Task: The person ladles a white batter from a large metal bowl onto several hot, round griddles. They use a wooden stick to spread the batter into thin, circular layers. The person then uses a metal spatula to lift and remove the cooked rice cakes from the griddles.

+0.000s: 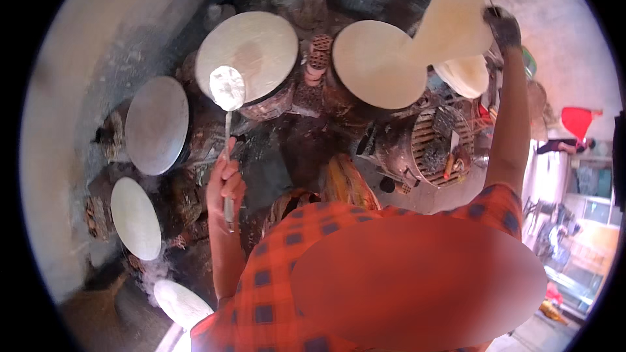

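Observation:
My left hand [226, 176] grips the long metal handle of a ladle [227, 89] with a round, shiny head. The head is over the near-left edge of a large round griddle [286, 89] covered by a pale batter sheet [266, 34]. At the upper right, my right hand [504, 29], in a dark glove, grips the edge of a thin round flatbread [452, 19]. This flatbread hangs folded, its lower end beside a second griddle carrying a pale sheet [376, 66]. Below the raised flatbread lies a stack of flatbreads [467, 78].
On the left are a bare grey griddle [157, 127] and two more pale-topped rounds [136, 219], with steam nearby. Perforated coal briquettes [320, 51] stand between the griddles. A barrel stove [391, 149] bears a grate with a knife [451, 156]. Another person [562, 145] is far right.

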A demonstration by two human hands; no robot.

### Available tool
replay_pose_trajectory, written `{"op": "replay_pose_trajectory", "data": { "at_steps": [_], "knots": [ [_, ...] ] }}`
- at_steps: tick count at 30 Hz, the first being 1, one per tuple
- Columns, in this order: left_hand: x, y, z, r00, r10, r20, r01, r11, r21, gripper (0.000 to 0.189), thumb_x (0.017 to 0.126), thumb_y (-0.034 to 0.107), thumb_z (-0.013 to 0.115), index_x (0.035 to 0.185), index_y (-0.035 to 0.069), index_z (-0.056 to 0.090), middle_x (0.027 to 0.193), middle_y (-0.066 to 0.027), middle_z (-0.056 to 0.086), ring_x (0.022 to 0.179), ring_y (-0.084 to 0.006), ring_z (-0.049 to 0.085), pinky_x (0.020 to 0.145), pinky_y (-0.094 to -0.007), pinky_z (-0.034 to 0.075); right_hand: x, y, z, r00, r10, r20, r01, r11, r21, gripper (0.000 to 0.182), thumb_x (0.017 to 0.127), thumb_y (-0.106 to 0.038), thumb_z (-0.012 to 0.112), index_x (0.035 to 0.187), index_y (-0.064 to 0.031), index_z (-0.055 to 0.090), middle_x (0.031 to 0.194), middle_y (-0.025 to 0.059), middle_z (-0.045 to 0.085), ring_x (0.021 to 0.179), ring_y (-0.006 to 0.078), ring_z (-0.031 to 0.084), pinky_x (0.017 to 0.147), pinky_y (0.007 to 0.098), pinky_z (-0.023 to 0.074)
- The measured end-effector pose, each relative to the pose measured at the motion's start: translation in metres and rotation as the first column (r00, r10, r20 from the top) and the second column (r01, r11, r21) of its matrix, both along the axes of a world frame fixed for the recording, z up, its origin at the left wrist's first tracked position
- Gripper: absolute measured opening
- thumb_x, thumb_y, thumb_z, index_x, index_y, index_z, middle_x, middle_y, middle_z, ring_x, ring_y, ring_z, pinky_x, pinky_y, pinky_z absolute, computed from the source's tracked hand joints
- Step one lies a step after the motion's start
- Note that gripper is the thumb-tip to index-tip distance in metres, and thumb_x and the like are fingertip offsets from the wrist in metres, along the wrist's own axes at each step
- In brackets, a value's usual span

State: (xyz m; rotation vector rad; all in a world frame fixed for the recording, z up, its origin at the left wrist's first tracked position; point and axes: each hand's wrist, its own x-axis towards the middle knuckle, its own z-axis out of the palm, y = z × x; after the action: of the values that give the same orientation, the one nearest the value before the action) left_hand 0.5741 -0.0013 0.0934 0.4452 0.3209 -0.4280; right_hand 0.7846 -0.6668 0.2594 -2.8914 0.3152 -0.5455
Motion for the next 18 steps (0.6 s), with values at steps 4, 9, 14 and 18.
{"op": "replay_pose_trajectory", "data": {
  "at_steps": [4,9,14,18],
  "knots": [
    [0.035,-0.083,-0.005,0.966,-0.213,-0.145,0.195,0.972,-0.127,0.039,0.103,0.018,0.033,0.141,0.006,0.035,0.069,0.0046,0.037,0.041,-0.0026,0.034,0.034,-0.0202,0.031,0.013,-0.062,-0.023,0.987,-0.131,-0.093,0.059,0.832,-0.552,0.043,0.095,-0.047,0.036,0.110,-0.0141,0.059,0.100,0.0210,0.066,0.090,0.0378,0.064,0.080,0.0478,0.0506],
    [0.034,-0.182,0.027,0.984,-0.180,0.003,0.180,0.983,-0.036,0.045,0.103,0.013,0.026,0.147,0.005,0.022,0.068,0.0019,0.034,0.039,-0.0042,0.034,0.034,-0.0204,0.030,-0.020,-0.089,-0.143,0.990,-0.106,-0.095,0.032,0.814,-0.580,0.018,0.091,-0.017,0.043,0.099,-0.0171,0.059,0.088,0.0086,0.062,0.080,0.0275,0.066,0.069,0.0430,0.0527],
    [0.070,-0.242,0.018,0.963,-0.201,-0.182,0.203,0.979,-0.011,0.045,0.104,0.015,0.027,0.147,0.005,0.022,0.068,0.0024,0.035,0.039,-0.0042,0.037,0.034,-0.0222,0.038,-0.038,-0.128,-0.267,0.951,-0.157,-0.267,0.034,0.909,-0.416,0.015,0.084,-0.015,0.051,0.094,-0.0156,0.062,0.089,0.0084,0.065,0.086,0.0275,0.067,0.072,0.0434,0.0524],
    [0.074,-0.265,0.010,0.949,-0.244,-0.200,0.238,0.970,-0.053,0.042,0.104,0.019,0.028,0.144,0.007,0.030,0.068,0.0044,0.035,0.038,-0.0021,0.034,0.034,-0.0204,0.036,-0.041,-0.144,-0.302,0.911,-0.233,-0.341,0.157,0.959,-0.236,0.018,0.082,-0.016,0.053,0.097,-0.0151,0.063,0.094,0.0109,0.065,0.088,0.0306,0.066,0.076,0.0442,0.0526]
  ]
}}
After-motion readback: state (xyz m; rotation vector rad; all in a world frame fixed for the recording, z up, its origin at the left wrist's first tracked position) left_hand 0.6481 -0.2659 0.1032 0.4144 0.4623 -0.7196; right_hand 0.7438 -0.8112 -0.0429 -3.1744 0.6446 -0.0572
